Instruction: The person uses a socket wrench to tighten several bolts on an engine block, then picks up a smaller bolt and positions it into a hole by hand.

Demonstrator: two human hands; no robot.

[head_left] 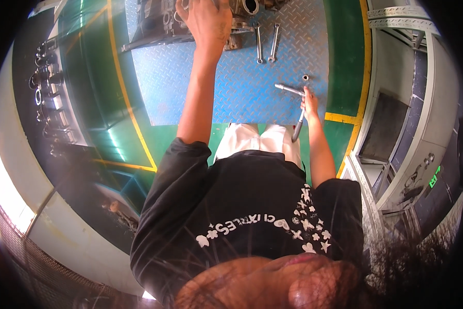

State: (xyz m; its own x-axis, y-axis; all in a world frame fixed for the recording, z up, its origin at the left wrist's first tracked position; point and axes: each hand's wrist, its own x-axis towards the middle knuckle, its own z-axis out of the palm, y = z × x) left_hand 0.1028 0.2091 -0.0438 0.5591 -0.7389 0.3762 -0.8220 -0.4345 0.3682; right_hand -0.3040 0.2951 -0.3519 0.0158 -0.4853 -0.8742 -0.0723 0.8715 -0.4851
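Right hand grips a socket wrench while the left lies on an engine casting

The right hand [309, 104] has its fingers closed around a socket wrench [300, 121] near its head, over the right side of a blue diamond-plate worktop [174, 92]. From the grip, a chrome extension bar [290, 90] points left and slightly away from the person. The wrench's handle runs back toward the body, and its dark grip [296, 134] reaches past the worktop's near edge, beside the person's white trousers [257, 141].

Just beyond the right hand, a small socket [306, 78] lies on the plate, apart from the bar. Farther off, two spanners [259, 46] [274, 44] lie side by side, pointing away from the person, to the right of a dark metal engine casting [162, 26].

The left hand [206, 23] is at the casting, back of the hand up, with its fingers moderately spread. The upper rim of the view cuts off part of it, so I cannot tell whether it grips or merely rests there.

Around the worktop is a green floor [92, 77] with yellow lines [119, 67]. Metal parts [48, 80] stand in a row at far left.
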